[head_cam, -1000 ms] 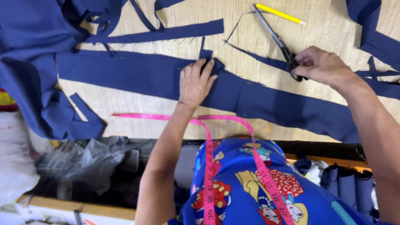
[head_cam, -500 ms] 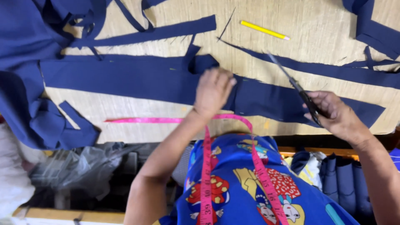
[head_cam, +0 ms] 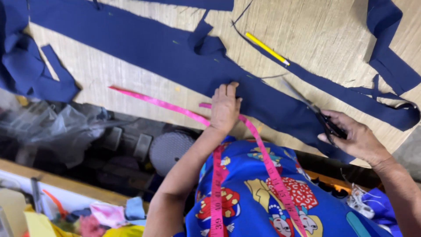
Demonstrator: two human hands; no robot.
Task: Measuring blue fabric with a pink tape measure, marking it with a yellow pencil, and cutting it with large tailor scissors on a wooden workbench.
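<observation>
A long navy blue fabric strip [head_cam: 144, 48] lies across the pale wooden table [head_cam: 307, 30]. My left hand [head_cam: 224, 107] presses flat on the strip near the table's front edge, fingers spread. My right hand [head_cam: 355, 136] grips black-handled scissors [head_cam: 313, 109], whose blades point up and left over the strip's right part. A pink measuring tape [head_cam: 258, 145] hangs around my neck, with one end trailing left along the table edge. A yellow pencil [head_cam: 266, 48] rests on the table above the strip.
More navy strips and offcuts lie at the upper right [head_cam: 390, 61] and in a pile at the far left [head_cam: 26, 70]. Below the table edge are crumpled plastic [head_cam: 57, 127], a round grey object [head_cam: 169, 151] and colourful scraps [head_cam: 105, 215].
The view has swung so the table sits higher and tilted. My left hand slid down the strip toward the front edge. My right hand with the scissors came down onto the strip's right part.
</observation>
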